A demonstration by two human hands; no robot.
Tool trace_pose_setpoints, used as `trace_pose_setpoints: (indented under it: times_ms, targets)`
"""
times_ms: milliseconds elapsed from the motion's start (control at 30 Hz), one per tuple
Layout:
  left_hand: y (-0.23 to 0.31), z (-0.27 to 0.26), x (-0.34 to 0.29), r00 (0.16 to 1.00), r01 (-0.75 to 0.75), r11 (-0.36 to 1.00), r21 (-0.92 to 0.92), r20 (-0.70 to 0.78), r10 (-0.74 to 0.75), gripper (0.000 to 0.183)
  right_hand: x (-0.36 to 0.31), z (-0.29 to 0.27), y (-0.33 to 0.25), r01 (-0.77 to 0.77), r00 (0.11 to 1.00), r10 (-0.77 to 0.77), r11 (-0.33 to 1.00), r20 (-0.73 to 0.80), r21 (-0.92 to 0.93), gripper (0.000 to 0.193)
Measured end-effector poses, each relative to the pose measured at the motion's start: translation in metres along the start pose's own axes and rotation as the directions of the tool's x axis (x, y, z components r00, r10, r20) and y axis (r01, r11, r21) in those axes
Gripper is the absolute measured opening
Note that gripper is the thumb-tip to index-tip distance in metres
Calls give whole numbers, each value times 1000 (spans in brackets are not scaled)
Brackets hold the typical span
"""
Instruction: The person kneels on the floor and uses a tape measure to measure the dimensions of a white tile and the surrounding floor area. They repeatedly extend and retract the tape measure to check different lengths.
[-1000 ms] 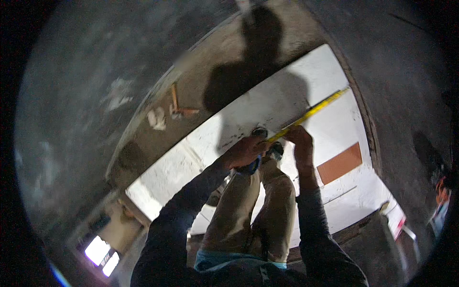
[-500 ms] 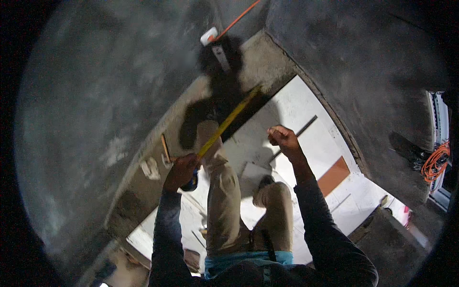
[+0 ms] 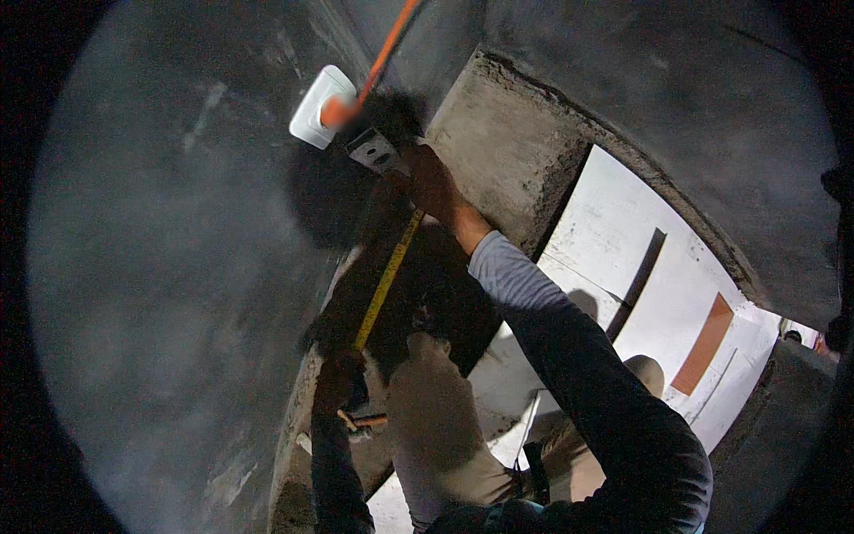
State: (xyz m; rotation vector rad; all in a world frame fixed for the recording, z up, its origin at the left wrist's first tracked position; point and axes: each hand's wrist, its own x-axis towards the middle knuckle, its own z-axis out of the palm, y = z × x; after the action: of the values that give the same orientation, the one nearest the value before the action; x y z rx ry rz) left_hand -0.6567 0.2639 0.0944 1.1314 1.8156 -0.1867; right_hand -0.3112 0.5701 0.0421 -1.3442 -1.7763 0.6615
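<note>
Right now, the yellow measuring tape [image 3: 385, 289] runs as a slanting blade between the person's two hands, so it serves as the landmark. At its lower end, the left grip [image 3: 340, 372] is closed around it; deep shadow covers the fingers, though the blade plainly comes out from that hand. At the tape's upper end is the right grip [image 3: 433, 185], fingers bent, just beside a pale plate with dark holes [image 3: 377, 152] — whether it pinches the blade, touches the plate or how far open it is, I cannot tell.

Beyond the tape's upper end, up and to the left, a white socket plate [image 3: 318, 107] sits on the dark grey wall [image 3: 196, 267], with a blurred orange plug in it and an orange cord [image 3: 389, 49] leading upward. Right of the upper end lies a rough concrete ledge [image 3: 507, 133]. Farther right of the tape spreads a white sheet [image 3: 609, 205], carrying a dark strip [image 3: 639, 285] and, farther out again, a brown rectangle [image 3: 703, 344]. Below the tape's lower end, an orange-brown handle [image 3: 369, 420] shows between the left forearm and a beige trouser leg [image 3: 436, 418] — partly hidden, its kind unclear.
</note>
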Motion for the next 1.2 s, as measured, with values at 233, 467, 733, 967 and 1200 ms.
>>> trace_pose_setpoints:
  times_ms: [233,467,733,967,1200]
  targets:
    - [20,48,72,993,-116,991,-61,-27,115,32,-14,-47,10,-72,978,58,995,-202,-65,40]
    - [39,72,87,995,-94,978,187,8,94,37,-24,-87,18,-106,946,70,989,-317,-99,36]
    - [-26,110,124,905,-424,894,-144,-106,412,31,2,-53,11,68,921,-136,979,-365,-192,31]
    - [-13,112,115,941,-339,932,-131,-42,336,30,32,-23,14,36,915,-137,965,-380,-259,40]
    - [47,100,100,897,-428,878,-213,17,441,30,-49,-51,17,-314,880,287,949,-378,-11,56]
